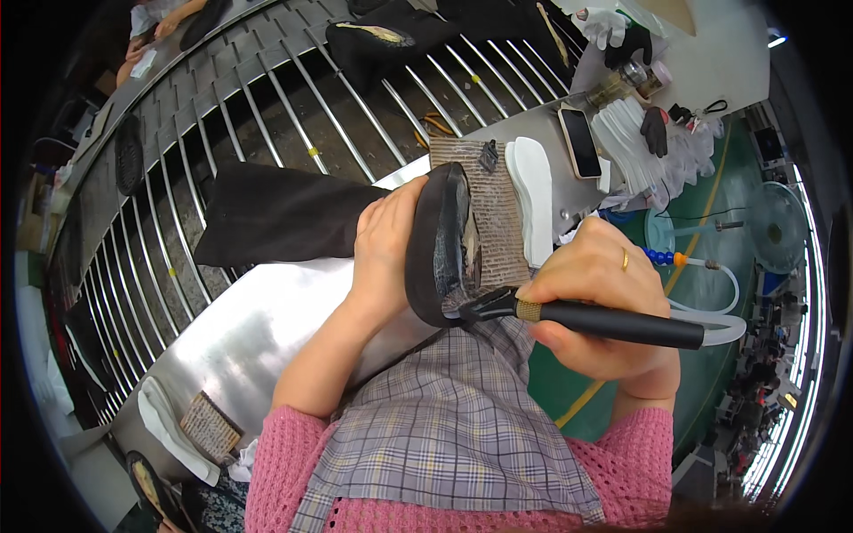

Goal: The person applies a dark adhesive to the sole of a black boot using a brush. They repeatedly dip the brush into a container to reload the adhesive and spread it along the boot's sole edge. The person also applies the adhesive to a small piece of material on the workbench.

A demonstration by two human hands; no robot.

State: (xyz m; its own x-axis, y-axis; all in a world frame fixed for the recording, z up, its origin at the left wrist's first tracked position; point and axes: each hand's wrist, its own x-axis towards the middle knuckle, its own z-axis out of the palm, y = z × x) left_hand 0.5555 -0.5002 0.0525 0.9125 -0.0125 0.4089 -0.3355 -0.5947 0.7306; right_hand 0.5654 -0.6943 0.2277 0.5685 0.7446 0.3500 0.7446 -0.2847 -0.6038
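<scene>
My left hand is wrapped round the foot of a black boot. The boot lies on its side, its soft shaft stretching left and its unsoled bottom facing right. That bottom has a dark, shiny border round a pale, rough middle. In my right hand is a brush with a thick black handle, a knurled brass-coloured collar and a pale hose at its back end. Its dark tip touches the near end of the boot's bottom. A ribbed brown cardboard pad lies just beyond the boot.
White insoles lie on the pad's right edge. Farther right are a phone, a stack of white insoles and a glass jar. A metal roller rack carries other black boots. A person's hand shows far left.
</scene>
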